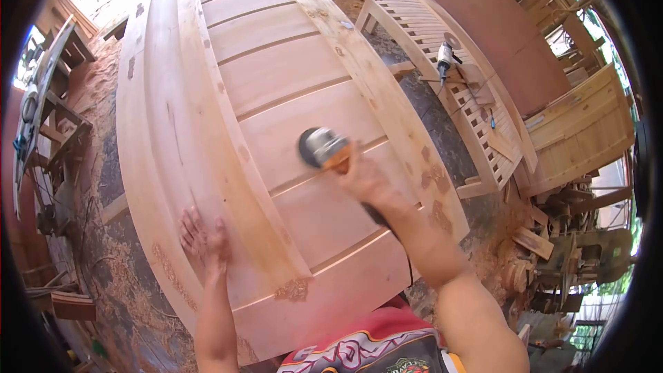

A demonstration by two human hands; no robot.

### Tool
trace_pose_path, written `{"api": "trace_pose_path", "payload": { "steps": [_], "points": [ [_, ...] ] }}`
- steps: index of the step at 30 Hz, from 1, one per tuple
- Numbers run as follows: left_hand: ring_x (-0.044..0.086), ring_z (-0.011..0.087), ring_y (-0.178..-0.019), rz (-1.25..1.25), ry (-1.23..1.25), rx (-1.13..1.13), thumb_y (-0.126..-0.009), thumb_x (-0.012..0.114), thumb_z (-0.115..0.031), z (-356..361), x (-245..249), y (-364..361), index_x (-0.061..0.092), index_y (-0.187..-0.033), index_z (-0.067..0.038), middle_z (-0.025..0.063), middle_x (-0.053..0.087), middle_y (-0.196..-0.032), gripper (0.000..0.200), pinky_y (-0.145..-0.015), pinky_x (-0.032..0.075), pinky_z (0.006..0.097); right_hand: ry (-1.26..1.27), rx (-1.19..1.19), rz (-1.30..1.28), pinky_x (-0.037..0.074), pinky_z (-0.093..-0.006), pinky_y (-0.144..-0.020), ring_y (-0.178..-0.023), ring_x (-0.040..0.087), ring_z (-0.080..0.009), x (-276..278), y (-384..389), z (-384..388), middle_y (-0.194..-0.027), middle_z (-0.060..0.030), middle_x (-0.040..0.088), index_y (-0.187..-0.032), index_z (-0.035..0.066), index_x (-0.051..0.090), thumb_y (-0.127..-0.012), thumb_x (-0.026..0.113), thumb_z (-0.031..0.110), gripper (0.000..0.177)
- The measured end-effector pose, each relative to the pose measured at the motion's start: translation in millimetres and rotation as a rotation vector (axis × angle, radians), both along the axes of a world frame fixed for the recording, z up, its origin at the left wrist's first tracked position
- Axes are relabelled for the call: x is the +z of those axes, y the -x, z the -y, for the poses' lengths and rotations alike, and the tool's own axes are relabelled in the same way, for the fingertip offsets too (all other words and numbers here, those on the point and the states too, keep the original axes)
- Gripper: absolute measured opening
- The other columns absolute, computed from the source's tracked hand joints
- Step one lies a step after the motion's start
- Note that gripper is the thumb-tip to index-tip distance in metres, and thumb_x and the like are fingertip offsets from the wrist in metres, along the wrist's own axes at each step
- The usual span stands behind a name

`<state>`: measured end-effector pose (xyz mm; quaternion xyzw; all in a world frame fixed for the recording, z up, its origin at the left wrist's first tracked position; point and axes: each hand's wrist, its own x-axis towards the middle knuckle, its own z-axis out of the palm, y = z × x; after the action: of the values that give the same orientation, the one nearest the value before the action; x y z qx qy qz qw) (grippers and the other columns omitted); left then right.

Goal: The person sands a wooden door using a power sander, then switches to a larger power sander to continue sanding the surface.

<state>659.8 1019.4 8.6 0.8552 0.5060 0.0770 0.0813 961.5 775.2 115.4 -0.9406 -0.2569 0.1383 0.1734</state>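
A large pale wooden door (290, 72) with grooved panels lies flat in front of me. My right hand (362, 176) is wrapped round an orange and silver angle grinder (330, 146). Its dark round disc sits over the middle of the grooved panel; motion blur hides whether it touches the wood. A dark cord hangs from the tool beneath my forearm. On the smooth left part of the door, near its close end, my left hand (204, 238) rests palm down with the fingers spread, holding nothing.
To the right stands a slatted wooden bench (407, 17) with another power tool (445, 61) lying on it. A planked wooden panel (577, 131) leans beyond it. Sawdust and shavings (110, 76) cover the floor. Wood scraps and machinery (587, 255) crowd the lower right.
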Motion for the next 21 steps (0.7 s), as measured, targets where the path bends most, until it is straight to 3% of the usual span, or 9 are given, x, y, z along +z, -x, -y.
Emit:
{"api": "trace_pose_path", "payload": {
  "steps": [4,7,9,11,14,19,21],
  "points": [
    [0.020,0.0349,-0.155,-0.015,-0.015,0.000,-0.096,0.056,-0.048,0.8,1.1,0.1,0.031,-0.160,-0.010,0.0155,0.027,-0.167,0.078,-0.124,0.012,0.0534,-0.027,-0.246,-0.103,0.057,-0.0517,-0.089,-0.108,0.067,-0.0485,28.3,-78.0,26.8,-0.114,-0.0364,0.066,-0.155,-0.009,0.022,-0.084,0.073,0.056,0.109],
    [0.020,0.0350,-0.155,-0.030,0.002,0.015,-0.096,0.055,-0.048,3.3,9.1,-3.4,0.031,-0.160,-0.010,0.0158,0.026,-0.167,0.078,-0.124,0.012,0.0534,0.025,-0.256,-0.029,0.056,-0.0515,-0.092,-0.111,0.065,-0.0494,12.5,-62.0,12.4,-0.115,-0.0369,0.065,-0.157,-0.008,0.014,-0.084,0.072,0.057,0.114],
    [0.019,0.0350,-0.156,-0.046,0.062,0.022,-0.097,0.055,-0.048,7.0,24.9,-8.2,0.030,-0.160,-0.010,0.0158,0.026,-0.167,0.078,-0.124,0.012,0.0534,-0.002,-0.010,0.035,0.055,-0.0515,-0.093,-0.110,0.065,-0.0498,-9.3,-24.4,-15.0,-0.115,-0.0367,0.065,-0.157,-0.008,0.013,-0.085,0.071,0.056,0.113],
    [0.019,0.0341,-0.156,-0.022,0.036,0.015,-0.095,0.057,-0.049,4.9,16.1,-7.1,0.031,-0.160,-0.012,0.0139,0.026,-0.168,0.079,-0.125,0.012,0.0541,0.114,0.100,-0.194,0.054,-0.0513,-0.095,-0.107,0.066,-0.0488,16.6,15.7,-53.5,-0.114,-0.0355,0.066,-0.158,-0.008,0.012,-0.086,0.070,0.053,0.110],
    [0.019,0.0335,-0.156,-0.015,0.013,0.001,-0.094,0.058,-0.048,3.6,7.9,-2.7,0.032,-0.160,-0.013,0.0129,0.025,-0.168,0.079,-0.125,0.012,0.0538,0.117,0.178,-0.231,0.054,-0.0512,-0.094,-0.105,0.067,-0.0478,43.0,11.4,-76.3,-0.111,-0.0344,0.068,-0.156,-0.009,0.016,-0.086,0.069,0.047,0.105],
    [0.020,0.0335,-0.155,-0.022,-0.015,0.020,-0.093,0.059,-0.047,1.8,3.3,-3.9,0.033,-0.160,-0.012,0.0130,0.027,-0.167,0.079,-0.125,0.013,0.0530,-0.116,0.018,0.048,0.057,-0.0479,-0.088,-0.099,0.072,-0.0403,9.1,-113.1,-43.8,-0.103,-0.0294,0.070,-0.155,-0.006,0.018,-0.085,0.072,0.046,0.103],
    [0.021,0.0336,-0.155,-0.047,-0.038,0.016,-0.093,0.060,-0.046,3.9,7.4,-4.5,0.034,-0.159,-0.012,0.0133,0.029,-0.167,0.079,-0.124,0.014,0.0532,-0.023,-0.094,-0.076,0.058,-0.0461,-0.083,-0.093,0.073,-0.0390,29.3,-149.9,-43.6,-0.101,-0.0274,0.071,-0.153,-0.007,0.018,-0.085,0.073,0.046,0.103]
  ]
}}
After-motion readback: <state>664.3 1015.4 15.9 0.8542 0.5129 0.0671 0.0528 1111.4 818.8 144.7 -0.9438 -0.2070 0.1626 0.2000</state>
